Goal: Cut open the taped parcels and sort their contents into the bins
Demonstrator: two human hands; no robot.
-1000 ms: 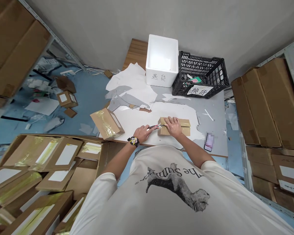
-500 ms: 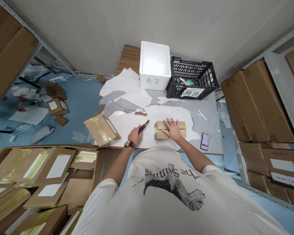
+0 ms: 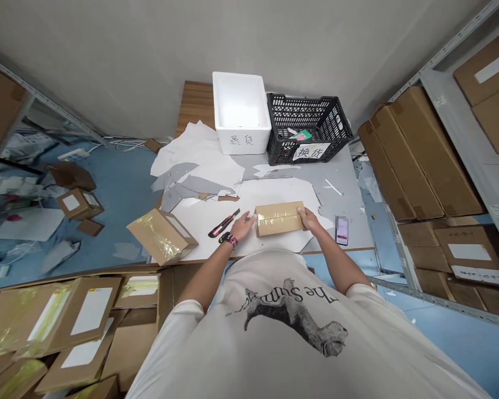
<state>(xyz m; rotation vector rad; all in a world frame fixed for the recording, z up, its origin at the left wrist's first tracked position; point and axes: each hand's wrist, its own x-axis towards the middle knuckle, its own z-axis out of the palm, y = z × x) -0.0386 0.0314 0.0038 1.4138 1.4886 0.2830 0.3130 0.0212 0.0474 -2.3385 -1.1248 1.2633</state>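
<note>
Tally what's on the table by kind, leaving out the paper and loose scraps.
Taped cardboard boxes: 2, one held, one to its left
White foam box: 1
Black plastic crate: 1
Utility knife: 1
Phone: 1
Total: 6

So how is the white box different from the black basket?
The white foam box has solid walls, but the black plastic crate is full of holes. The foam box has characters written straight on its front, while the crate has them on a paper sign. Both are open on top and sit side by side on the table.
</note>
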